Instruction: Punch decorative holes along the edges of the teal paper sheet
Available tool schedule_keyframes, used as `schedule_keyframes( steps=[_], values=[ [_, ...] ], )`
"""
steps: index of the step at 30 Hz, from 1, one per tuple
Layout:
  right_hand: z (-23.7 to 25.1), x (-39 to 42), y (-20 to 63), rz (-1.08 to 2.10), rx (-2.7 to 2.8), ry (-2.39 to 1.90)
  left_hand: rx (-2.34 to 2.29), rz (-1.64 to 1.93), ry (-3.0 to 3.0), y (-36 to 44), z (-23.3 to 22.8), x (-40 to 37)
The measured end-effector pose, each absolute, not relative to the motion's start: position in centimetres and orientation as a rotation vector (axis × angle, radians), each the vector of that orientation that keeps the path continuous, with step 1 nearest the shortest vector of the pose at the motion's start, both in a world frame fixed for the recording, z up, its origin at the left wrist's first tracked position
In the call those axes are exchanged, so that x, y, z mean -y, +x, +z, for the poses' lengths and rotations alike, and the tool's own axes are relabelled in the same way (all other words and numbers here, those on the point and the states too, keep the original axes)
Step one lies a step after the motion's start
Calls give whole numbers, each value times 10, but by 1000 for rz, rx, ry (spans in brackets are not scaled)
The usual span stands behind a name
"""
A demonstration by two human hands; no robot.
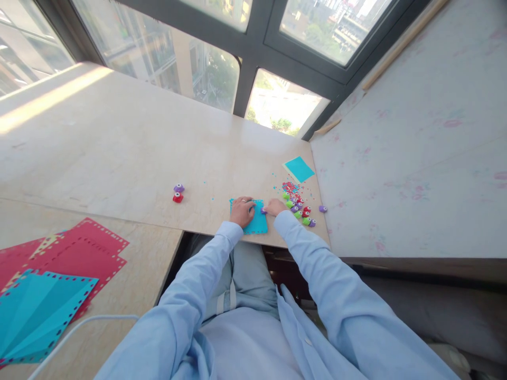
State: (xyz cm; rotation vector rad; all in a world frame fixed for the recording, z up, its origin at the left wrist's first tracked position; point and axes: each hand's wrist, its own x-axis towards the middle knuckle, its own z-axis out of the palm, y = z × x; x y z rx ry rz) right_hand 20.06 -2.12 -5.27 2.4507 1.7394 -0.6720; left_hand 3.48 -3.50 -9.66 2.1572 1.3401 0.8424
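**Two hands on a blue sheet at the table edge**

Head view: the left hand (242, 210) lies on a small blue paper sheet (256, 224) that sits at the near edge of the pale table (119, 153). The fingers are curled and pressed down on the sheet's left part; they pin it rather than grasp it. A ring shows on one finger.

The right hand (274, 207) is just beside the left one, at the sheet's upper right corner. Its fingers are closed around a small purple punch (263, 210), which touches the sheet's edge. How tightly it is clenched cannot be told at this size.

Just right of the right hand lies a cluster of small punches (299, 209) in green, purple and red, close together. One more purple punch (322, 209) lies alone, a little further right. Beyond the cluster, away from the person, tiny paper bits (290, 187) in red and blue are scattered, and past them lies a second blue square (299, 169), near the wall.

Well to the left of the left hand stand two more punches (178, 193), a purple one touching a red one.

Far left and nearer the person, on a lower surface, lie red sheets (93, 245) with punched borders, and blue sheets (43, 306) fanned over them. Both light blue sleeves (317, 264) reach forward from the bottom of the view.
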Motion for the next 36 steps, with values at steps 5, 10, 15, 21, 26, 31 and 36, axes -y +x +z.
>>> schedule_keyframes(
  steps=[5,10,15,21,26,31,36],
  values=[
    [-47,29,204,-681,-1791,2487,-1349,820,2161,34,-95,35],
    [-42,48,199,-631,-1914,2588,-1351,825,2173,34,-93,35],
    [-47,66,194,-559,-2206,2547,-1350,836,2182,33,-93,35],
    [-55,76,219,-542,-2244,2563,-1355,841,2180,32,-92,35],
    [-61,92,235,-509,-2272,2626,-1362,821,2179,32,-89,35],
    [-74,103,231,-430,-2361,2683,-1389,756,2236,34,-85,37],
    [-88,99,225,-315,-2291,2912,-1412,656,2285,35,-81,44]
  ],
)
